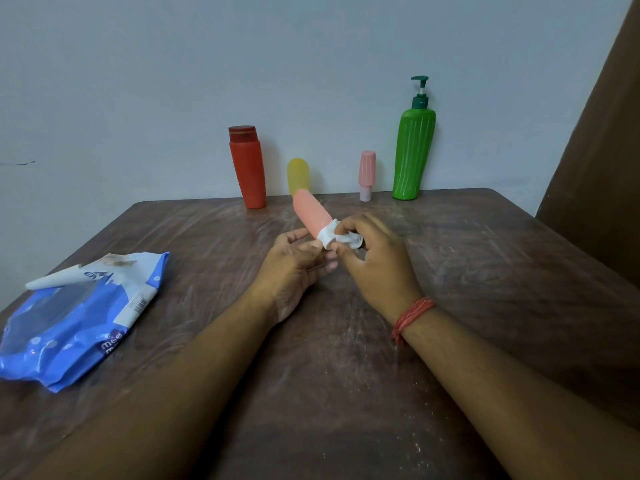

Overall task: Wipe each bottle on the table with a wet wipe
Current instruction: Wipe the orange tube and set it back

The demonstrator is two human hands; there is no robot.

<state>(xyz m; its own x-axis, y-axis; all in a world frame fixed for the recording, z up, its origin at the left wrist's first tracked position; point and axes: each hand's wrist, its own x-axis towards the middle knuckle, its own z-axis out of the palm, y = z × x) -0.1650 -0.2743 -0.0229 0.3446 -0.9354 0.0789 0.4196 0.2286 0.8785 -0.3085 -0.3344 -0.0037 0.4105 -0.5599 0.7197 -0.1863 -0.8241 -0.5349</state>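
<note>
brown table [450,271] carries both forearms, reaching forward. left hand [294,265], palm up, curls around the peach bottle [310,213], tilted above mid-table. right hand [374,258] pinches the wipe [334,235] around its lower end.

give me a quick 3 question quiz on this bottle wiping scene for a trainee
1. Which hand presses the white wipe against the peach bottle?
2. True or false: the green pump bottle lies on its side.
3. How many bottles stand along the wall, and which is furthest left?

Key:
1. The right hand; the left hand holds the bottle's lower end.
2. False; it stands upright.
3. Four: the red bottle furthest left, then the yellow bottle, the small pink bottle and the green one.
</note>
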